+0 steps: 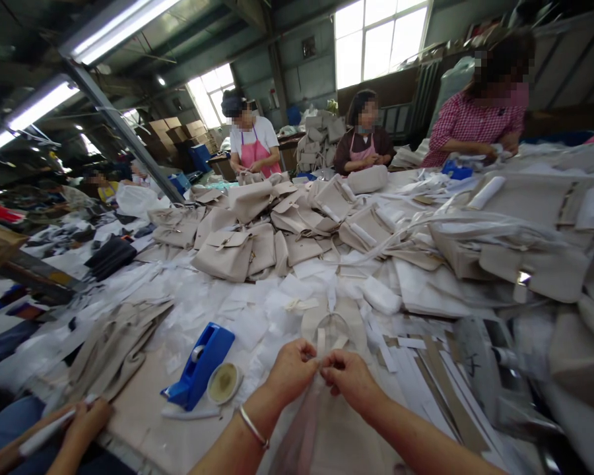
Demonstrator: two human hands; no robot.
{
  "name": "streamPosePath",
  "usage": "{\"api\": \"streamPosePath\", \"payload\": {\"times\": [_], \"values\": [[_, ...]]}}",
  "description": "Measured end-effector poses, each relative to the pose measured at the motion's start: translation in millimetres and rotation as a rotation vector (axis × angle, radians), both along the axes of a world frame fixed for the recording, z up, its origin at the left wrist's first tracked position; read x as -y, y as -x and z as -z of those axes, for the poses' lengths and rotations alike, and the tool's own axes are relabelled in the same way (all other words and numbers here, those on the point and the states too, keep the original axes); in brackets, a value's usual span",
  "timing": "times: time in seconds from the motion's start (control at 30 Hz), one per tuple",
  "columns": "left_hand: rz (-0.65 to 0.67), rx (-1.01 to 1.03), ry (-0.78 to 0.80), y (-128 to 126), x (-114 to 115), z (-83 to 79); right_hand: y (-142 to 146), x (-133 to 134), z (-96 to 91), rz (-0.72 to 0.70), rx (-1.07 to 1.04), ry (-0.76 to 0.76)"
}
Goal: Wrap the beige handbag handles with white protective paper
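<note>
At the near middle of the table, my left hand (294, 369) and my right hand (349, 379) meet fingertip to fingertip. Both are closed in a pinch, and what lies between the fingers is too small to make out. Just beyond them rests a beige bag piece (356, 326), with a thin dark loop and small pale strips on it. A sheer, pinkish-grey sheet (297, 429) hangs or lies below my fingers. To the left of my left hand stand a blue tape dispenser (202, 366) and a small round dish (224, 382) with something yellowish in it.
Beige handbags (228, 254) are heaped across the middle. Cardboard and white strips (435, 382) lie at right, near a grey metal device (495, 369). At lower left, another person's hand (86, 422) is near a white roll (47, 432). Several people work behind the heap.
</note>
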State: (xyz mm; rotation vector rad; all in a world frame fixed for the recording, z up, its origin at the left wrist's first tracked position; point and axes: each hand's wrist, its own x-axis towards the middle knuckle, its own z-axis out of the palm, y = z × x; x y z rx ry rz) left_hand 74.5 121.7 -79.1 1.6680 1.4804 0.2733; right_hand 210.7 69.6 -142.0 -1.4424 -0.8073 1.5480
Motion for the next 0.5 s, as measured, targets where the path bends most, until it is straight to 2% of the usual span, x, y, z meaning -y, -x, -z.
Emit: {"api": "streamPosePath", "payload": {"times": [0.17,0.23,0.3,0.4,0.43,0.5], "values": [[0.09,-0.042,-0.005,2.4,-7.4,-4.9,-15.7,7.2,-5.4,0.037,0.359,-0.228],[0.141,-0.067,-0.066,4.2,-10.2,-7.2,-20.9,11.0,-5.9,0.066,0.452,-0.289],[0.281,-0.101,-0.219,6.2,-13.5,-9.7,-25.1,13.9,-5.2,0.114,0.526,-0.331],[0.623,-0.125,-0.423,7.2,-20.0,-13.6,-30.7,14.3,-4.8,0.075,0.578,-0.368],[0.722,-0.132,-0.435,6.6,-22.6,-14.5,-32.5,13.3,-5.3,0.03,0.581,-0.368],[0.836,-0.197,-0.412,3.7,-28.0,-15.1,-36.3,10.0,-7.0,-0.065,0.578,-0.335]]}}
